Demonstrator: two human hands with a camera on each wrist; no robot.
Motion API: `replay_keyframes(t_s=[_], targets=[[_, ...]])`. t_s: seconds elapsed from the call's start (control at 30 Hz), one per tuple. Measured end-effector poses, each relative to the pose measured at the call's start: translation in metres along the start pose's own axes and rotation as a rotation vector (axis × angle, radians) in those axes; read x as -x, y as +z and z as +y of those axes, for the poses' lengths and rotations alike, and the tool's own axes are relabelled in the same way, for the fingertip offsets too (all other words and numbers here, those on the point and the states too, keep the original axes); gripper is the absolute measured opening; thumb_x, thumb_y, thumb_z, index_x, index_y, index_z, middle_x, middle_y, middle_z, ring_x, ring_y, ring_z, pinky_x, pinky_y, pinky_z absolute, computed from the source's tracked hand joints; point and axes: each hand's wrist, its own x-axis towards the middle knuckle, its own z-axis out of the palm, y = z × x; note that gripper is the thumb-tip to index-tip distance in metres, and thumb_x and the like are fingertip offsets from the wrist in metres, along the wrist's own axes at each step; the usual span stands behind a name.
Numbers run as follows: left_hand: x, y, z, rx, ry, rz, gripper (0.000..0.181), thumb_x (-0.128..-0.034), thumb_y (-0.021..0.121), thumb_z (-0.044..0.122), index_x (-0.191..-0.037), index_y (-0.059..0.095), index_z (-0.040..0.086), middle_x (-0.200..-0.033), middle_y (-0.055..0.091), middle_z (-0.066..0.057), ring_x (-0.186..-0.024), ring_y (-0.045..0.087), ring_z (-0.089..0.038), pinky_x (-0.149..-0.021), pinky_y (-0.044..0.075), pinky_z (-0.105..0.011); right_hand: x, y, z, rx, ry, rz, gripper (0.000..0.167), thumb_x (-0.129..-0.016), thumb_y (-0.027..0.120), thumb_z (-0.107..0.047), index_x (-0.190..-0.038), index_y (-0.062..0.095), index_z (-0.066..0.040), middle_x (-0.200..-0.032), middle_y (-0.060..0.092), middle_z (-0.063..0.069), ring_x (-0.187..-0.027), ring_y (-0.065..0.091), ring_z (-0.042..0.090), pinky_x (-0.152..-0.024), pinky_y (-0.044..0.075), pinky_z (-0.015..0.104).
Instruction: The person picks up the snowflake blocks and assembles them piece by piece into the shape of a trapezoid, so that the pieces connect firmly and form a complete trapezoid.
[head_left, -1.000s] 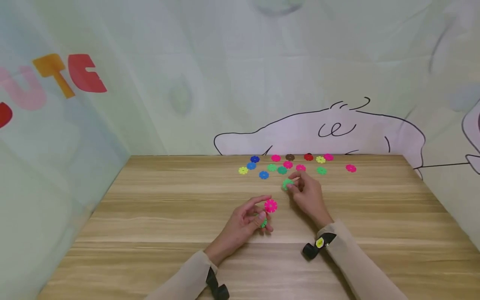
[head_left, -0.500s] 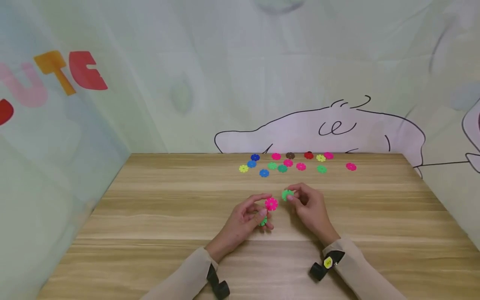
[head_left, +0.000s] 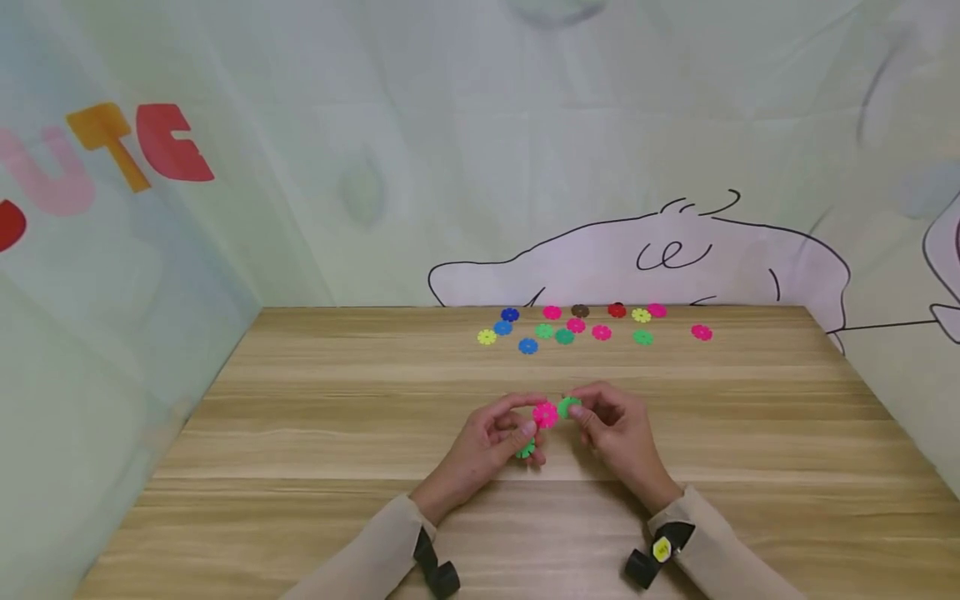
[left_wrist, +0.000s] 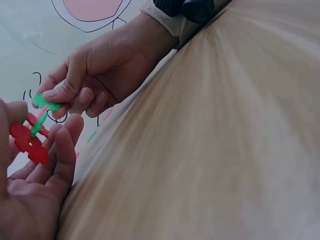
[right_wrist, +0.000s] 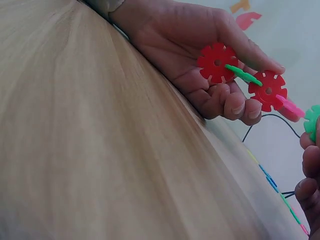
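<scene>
My left hand (head_left: 483,450) holds a short chain of interlocking notched plastic discs. In the right wrist view the chain runs from one red disc (right_wrist: 217,62) through a green disc (right_wrist: 243,75) to a second red disc (right_wrist: 268,91), then a pink disc (right_wrist: 290,106). Thumb and fingers of my right hand (head_left: 621,432) pinch another green disc (head_left: 567,407) by its right side. Its left edge meets the pink disc at the chain's end; whether their slots are engaged I cannot tell. Fingers cover part of the chain.
Several loose notched discs lie flat near the table's back edge, among them a yellow disc (head_left: 487,337), a blue disc (head_left: 528,346) and a brown disc (head_left: 580,311). Behind the wooden table (head_left: 300,417) hangs a printed cloth backdrop (head_left: 337,167).
My right hand has drawn back from near the loose discs, bringing the green disc toward me until it meets the pink one. My left hand has stayed nearly still with the chain.
</scene>
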Motion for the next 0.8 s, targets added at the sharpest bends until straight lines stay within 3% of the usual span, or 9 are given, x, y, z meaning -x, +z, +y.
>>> replay_keyframes(t_s=[0.13, 0.27, 0.43, 0.53, 0.67, 0.8], targets=[[0.0, -0.002, 0.0, 0.007, -0.01, -0.009, 0.039, -0.1107, 0.062, 0.024, -0.149, 0.06, 0.016, -0.11, 0.07, -0.039, -0.082, 0.078, -0.009, -0.076, 0.057, -0.02, 0.0, 0.0, -0.001, -0.008, -0.003, -0.009, 0.01, -0.099, 0.071, 0.005, -0.106, 0.076, 0.001, -0.074, 0.063, 0.019, -0.055, 0.056, 0.007, -0.045, 0.047, 0.024], [0.0, -0.004, -0.001, 0.029, -0.021, -0.018, 0.038, -0.1102, 0.063, 0.023, -0.148, 0.061, 0.015, -0.104, 0.074, -0.03, -0.082, 0.079, -0.01, -0.074, 0.056, -0.02, 0.0, 0.001, -0.003, -0.038, -0.017, -0.022, 0.009, -0.098, 0.071, 0.006, -0.106, 0.075, 0.004, -0.075, 0.064, 0.02, -0.054, 0.056, 0.006, -0.045, 0.047, 0.024], [0.0, -0.005, -0.001, 0.073, -0.04, -0.034, 0.039, -0.1087, 0.065, 0.02, -0.146, 0.06, 0.011, -0.098, 0.078, -0.013, -0.083, 0.08, -0.011, -0.083, 0.062, -0.024, 0.0, 0.002, 0.0, -0.132, -0.047, -0.056, 0.006, -0.098, 0.071, 0.007, -0.103, 0.07, 0.011, -0.08, 0.077, 0.001, -0.052, 0.059, 0.005, -0.045, 0.047, 0.022], [0.001, -0.006, 0.0, 0.075, -0.053, -0.038, 0.039, -0.1077, 0.067, 0.02, -0.144, 0.061, 0.009, -0.1, 0.08, -0.013, -0.084, 0.081, -0.012, -0.083, 0.063, -0.023, 0.0, 0.004, 0.001, -0.164, -0.067, -0.061, 0.005, -0.097, 0.071, 0.008, -0.097, 0.068, 0.013, -0.082, 0.079, -0.005, -0.051, 0.06, 0.005, -0.045, 0.047, 0.021], [0.001, -0.006, 0.0, 0.059, -0.058, -0.035, 0.038, -0.106, 0.069, 0.019, -0.142, 0.062, 0.008, -0.101, 0.081, -0.017, -0.083, 0.082, -0.014, -0.081, 0.062, -0.023, 0.001, 0.008, 0.001, -0.179, -0.075, -0.075, 0.005, -0.095, 0.07, 0.014, -0.091, 0.069, 0.011, -0.068, 0.071, 0.012, -0.049, 0.059, 0.006, -0.044, 0.047, 0.022], [0.0, -0.007, -0.001, 0.061, -0.041, -0.045, 0.04, -0.1052, 0.07, 0.018, -0.142, 0.062, 0.005, -0.105, 0.079, -0.03, -0.081, 0.082, -0.015, -0.082, 0.064, -0.026, 0.001, 0.01, 0.001, -0.168, -0.063, -0.082, 0.009, -0.093, 0.069, 0.018, -0.089, 0.069, 0.009, -0.06, 0.059, 0.026, -0.047, 0.057, 0.005, -0.044, 0.047, 0.023]])
